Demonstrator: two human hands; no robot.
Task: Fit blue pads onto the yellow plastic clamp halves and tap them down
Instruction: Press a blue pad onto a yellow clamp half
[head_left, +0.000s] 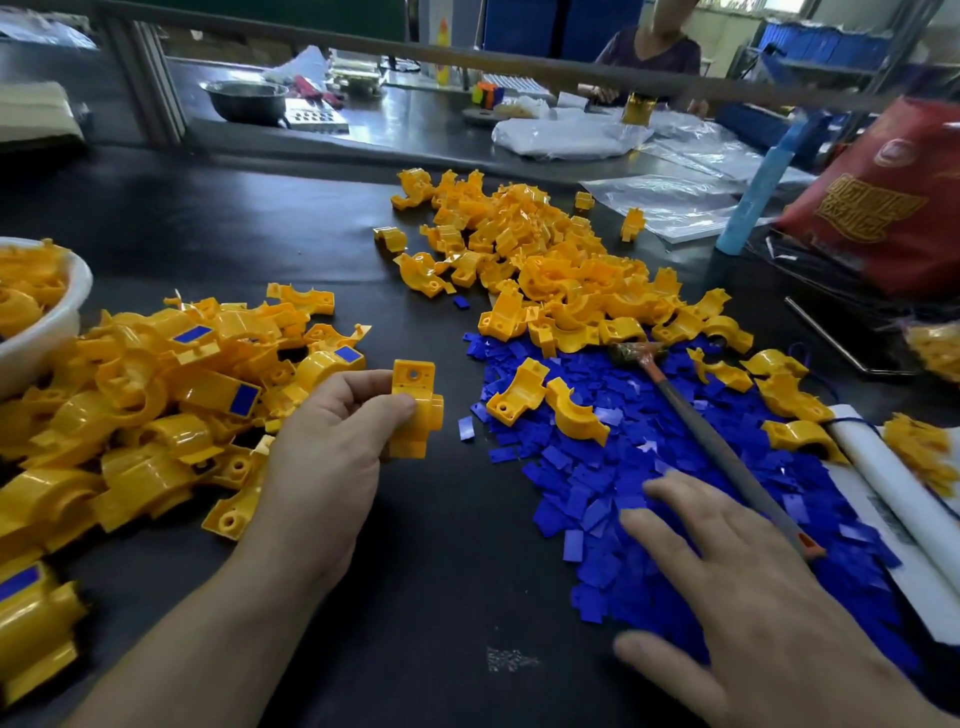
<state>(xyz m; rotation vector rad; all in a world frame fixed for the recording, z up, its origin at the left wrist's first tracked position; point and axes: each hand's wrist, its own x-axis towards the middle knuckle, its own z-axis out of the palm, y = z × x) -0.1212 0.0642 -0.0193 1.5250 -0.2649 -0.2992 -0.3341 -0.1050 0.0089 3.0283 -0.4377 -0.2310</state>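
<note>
My left hand (332, 441) grips a yellow clamp half (413, 410) upright above the dark table, its flange with a hole on top. My right hand (737, 587) hovers with fingers spread over the heap of blue pads (623, 467), its fingertips touching or just above them. A pile of bare yellow clamp halves (545, 260) lies beyond the pads. To the left sits a pile of clamp halves with blue pads fitted (171, 395). A long file-like tool (711, 436) with an orange tip lies across the blue pads.
A white bowl (47, 332) holding yellow parts stands at the left edge. A red bag (883, 202) and clear plastic bags sit at the back right. White paper (898, 499) lies at the right. A person sits across the far bench.
</note>
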